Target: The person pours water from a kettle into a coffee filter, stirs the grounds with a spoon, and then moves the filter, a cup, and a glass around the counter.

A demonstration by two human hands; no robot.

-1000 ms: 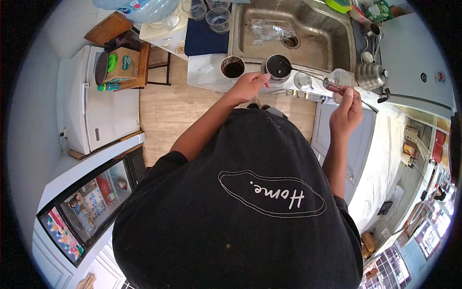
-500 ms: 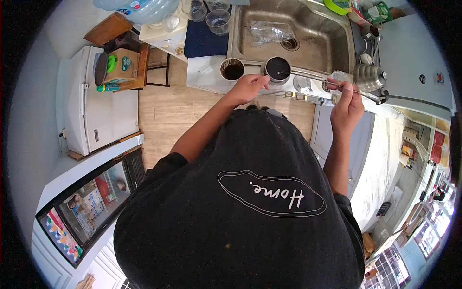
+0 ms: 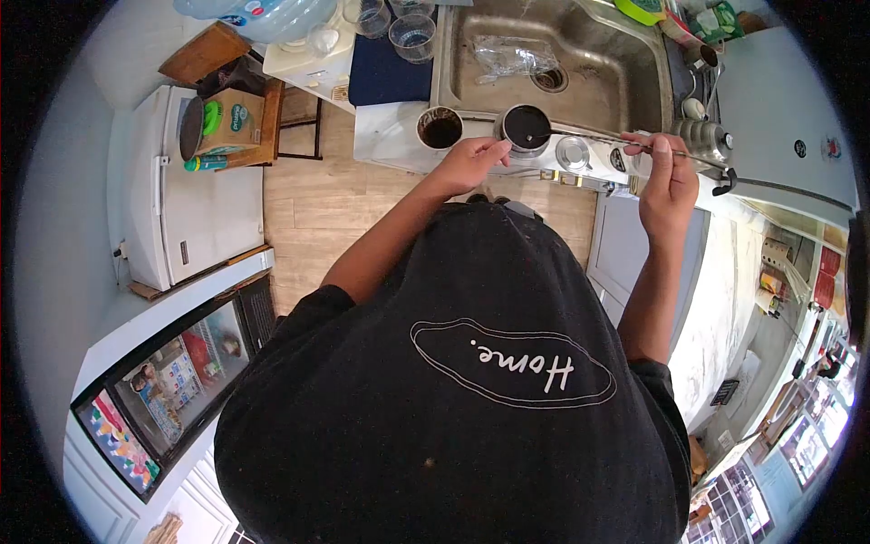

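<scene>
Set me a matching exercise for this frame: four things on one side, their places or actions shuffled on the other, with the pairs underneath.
1. Left hand
2. Right hand
3. Clear plastic
4. Dark blue cloth

A. Lies inside the metal sink
B. Grips a long thin utensil
C. Lies beside the basin, under clear cups
D. Is at the near edge of a round container

Pairs: 1-D, 2-B, 3-A, 4-C
</scene>
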